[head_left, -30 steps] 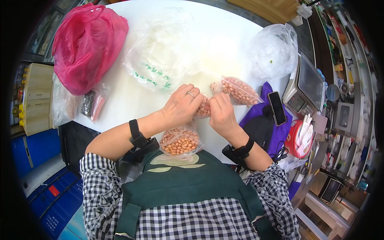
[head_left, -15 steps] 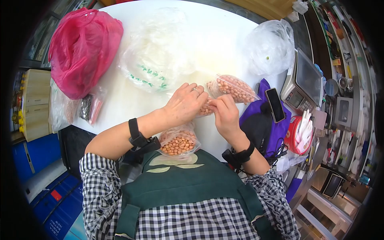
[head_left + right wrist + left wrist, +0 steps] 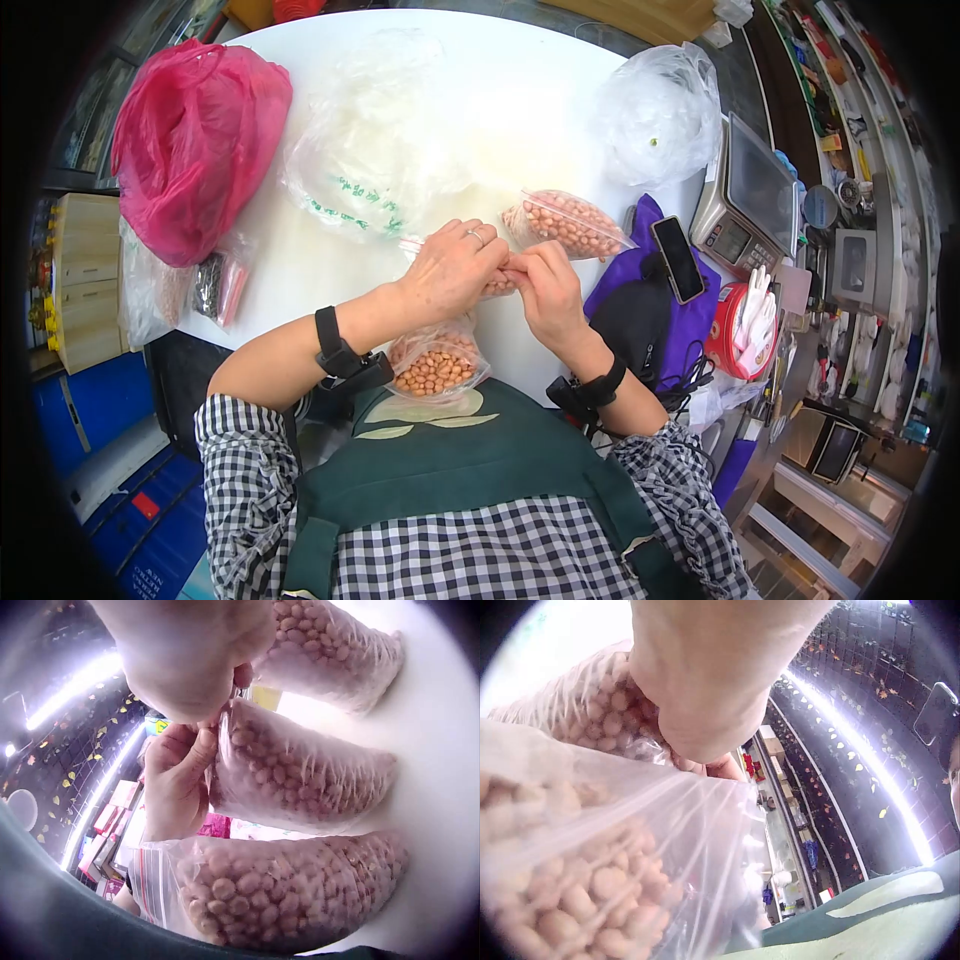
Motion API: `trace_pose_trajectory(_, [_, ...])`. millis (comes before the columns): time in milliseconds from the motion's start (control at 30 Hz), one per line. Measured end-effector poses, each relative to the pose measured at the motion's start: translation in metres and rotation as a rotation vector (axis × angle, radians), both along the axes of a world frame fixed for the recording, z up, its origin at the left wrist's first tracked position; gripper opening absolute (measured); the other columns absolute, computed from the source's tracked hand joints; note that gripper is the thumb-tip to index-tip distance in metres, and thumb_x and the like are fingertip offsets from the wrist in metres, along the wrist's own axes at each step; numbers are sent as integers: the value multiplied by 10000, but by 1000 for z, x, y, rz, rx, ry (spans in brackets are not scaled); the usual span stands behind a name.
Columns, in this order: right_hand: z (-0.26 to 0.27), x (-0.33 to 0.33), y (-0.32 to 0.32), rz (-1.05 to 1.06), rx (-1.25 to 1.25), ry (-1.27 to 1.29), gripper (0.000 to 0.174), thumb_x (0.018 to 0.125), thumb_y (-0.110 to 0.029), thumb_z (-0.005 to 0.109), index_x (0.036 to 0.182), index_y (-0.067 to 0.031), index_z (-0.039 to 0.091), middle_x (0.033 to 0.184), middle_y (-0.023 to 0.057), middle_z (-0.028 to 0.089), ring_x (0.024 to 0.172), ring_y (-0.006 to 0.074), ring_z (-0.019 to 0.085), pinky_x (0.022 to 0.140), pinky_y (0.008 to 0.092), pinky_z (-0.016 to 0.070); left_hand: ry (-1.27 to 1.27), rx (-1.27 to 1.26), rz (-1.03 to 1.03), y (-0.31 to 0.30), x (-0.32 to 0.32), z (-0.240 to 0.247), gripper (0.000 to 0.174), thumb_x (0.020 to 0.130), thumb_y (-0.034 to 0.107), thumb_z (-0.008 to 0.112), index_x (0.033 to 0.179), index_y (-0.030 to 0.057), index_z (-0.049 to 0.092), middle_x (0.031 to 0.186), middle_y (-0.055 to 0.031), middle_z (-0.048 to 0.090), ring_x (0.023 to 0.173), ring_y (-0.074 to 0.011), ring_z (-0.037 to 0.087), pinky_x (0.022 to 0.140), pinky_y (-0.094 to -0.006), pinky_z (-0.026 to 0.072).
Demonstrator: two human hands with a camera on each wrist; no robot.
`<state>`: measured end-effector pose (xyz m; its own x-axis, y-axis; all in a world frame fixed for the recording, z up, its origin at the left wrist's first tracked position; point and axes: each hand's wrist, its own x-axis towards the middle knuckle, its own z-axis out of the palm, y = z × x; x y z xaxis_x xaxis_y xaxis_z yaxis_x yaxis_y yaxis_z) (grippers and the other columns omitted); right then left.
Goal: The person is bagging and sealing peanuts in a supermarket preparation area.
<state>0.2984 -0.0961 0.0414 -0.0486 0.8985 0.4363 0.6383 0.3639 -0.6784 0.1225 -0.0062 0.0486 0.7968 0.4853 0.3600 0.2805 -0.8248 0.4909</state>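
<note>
Three clear zip bags of peanuts lie in a row on the white table. Both hands are at the mouth of the middle bag of peanuts (image 3: 292, 769), mostly hidden under them in the head view. The left hand (image 3: 455, 265), with a ring, pinches the bag's top edge between thumb and fingers, as the right wrist view shows. Right beside it, the right hand (image 3: 550, 290) pinches the same edge, fingertips close to the left's. The near bag (image 3: 437, 370) lies against the apron, its zip strip towards the body. Beyond the hands rests the far bag (image 3: 572, 225).
A pink plastic bag (image 3: 195, 150) stands at the left, a crumpled clear bag with green writing (image 3: 370, 140) in the middle. To the right are another clear bag (image 3: 660, 115), a scale (image 3: 745, 200), a phone (image 3: 678, 260) on a purple bag (image 3: 640, 290) and a red tin (image 3: 725, 330).
The right hand's fingertips have come closer to the left's along the middle bag's edge. The head view has shifted slightly, so the table's things appear further left.
</note>
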Motion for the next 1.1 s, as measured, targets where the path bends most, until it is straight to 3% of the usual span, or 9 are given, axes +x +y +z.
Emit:
trace_pose_trajectory(167, [-3, -4, -7, -99, -30, 152, 172, 796, 54, 732, 942, 20, 647, 850, 129, 551, 794, 328, 551, 676, 415, 463, -25, -51, -3, 0, 1, 3, 237, 760, 176, 768, 859, 71, 580, 834, -89, 574, 808, -301, 586, 707, -409, 455])
trace_pose_trajectory(367, [-6, 5, -5, -45, 46, 19, 184, 746, 63, 745, 894, 19, 643, 831, 133, 548, 773, 330, 558, 649, 421, 460, -17, 39, 36, -6, 8, 2, 242, 766, 190, 767, 852, 78, 571, 824, -83, 564, 800, -289, 583, 700, -404, 439])
trace_pose_trajectory(600, [1, 13, -6, -40, -2, -12, 174, 726, 85, 734, 825, 8, 613, 807, 136, 527, 763, 327, 559, 641, 425, 456, 36, 220, 19, 15, -28, 2, 208, 809, 175, 733, 863, 83, 555, 833, -77, 566, 825, -264, 580, 727, -396, 428])
trace_pose_trajectory(767, [4, 10, -4, -3, 5, -21, 179, 725, 90, 735, 816, 7, 606, 810, 136, 531, 771, 336, 549, 664, 421, 455, 320, 244, 29, 25, -59, 10, 148, 852, 165, 676, 894, 77, 564, 880, -90, 603, 897, -255, 594, 767, -387, 438])
trace_pose_trajectory(900, [5, 14, -2, 20, 9, -23, 188, 728, 80, 741, 831, 3, 604, 825, 136, 542, 780, 338, 546, 675, 419, 451, 347, 277, 40, 27, -64, 12, 134, 874, 155, 663, 916, 81, 559, 926, -91, 600, 923, -254, 595, 784, -385, 435])
trace_pose_trajectory(1100, [12, -5, 10, 48, 74, -99, 182, 746, 4, 762, 860, -12, 620, 831, 122, 555, 764, 321, 545, 699, 427, 439, 175, -15, 87, 20, -61, 6, 201, 863, 144, 706, 946, 65, 540, 938, -111, 556, 867, -308, 599, 707, -413, 491])
